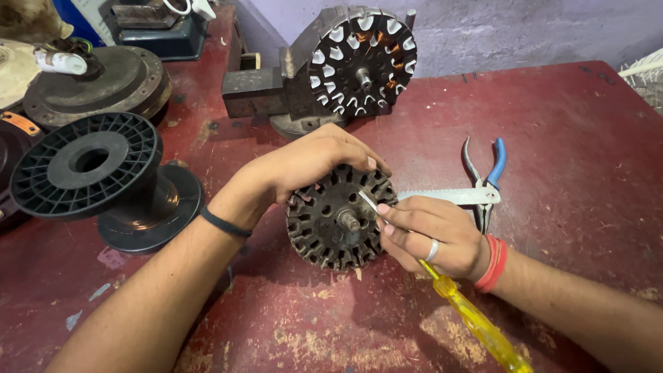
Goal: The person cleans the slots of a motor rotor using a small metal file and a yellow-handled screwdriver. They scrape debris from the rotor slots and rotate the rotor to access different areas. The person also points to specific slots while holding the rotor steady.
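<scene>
Head view shows the left hand (pixel 311 162) gripping the bare stator core (pixel 338 217) on the red table (pixel 566 124) while the right hand (pixel 431 235) pinches a thin white strip (pixel 368 201) against it.

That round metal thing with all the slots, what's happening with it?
A person is working on a bare slotted motor core lying on a worn red table. The left hand grips its top edge, while the right hand holds a yellow-handled screwdriver and a thin pale strip at one slot. Blue-handled pliers, a black spool and a wound core lie nearby.
</scene>
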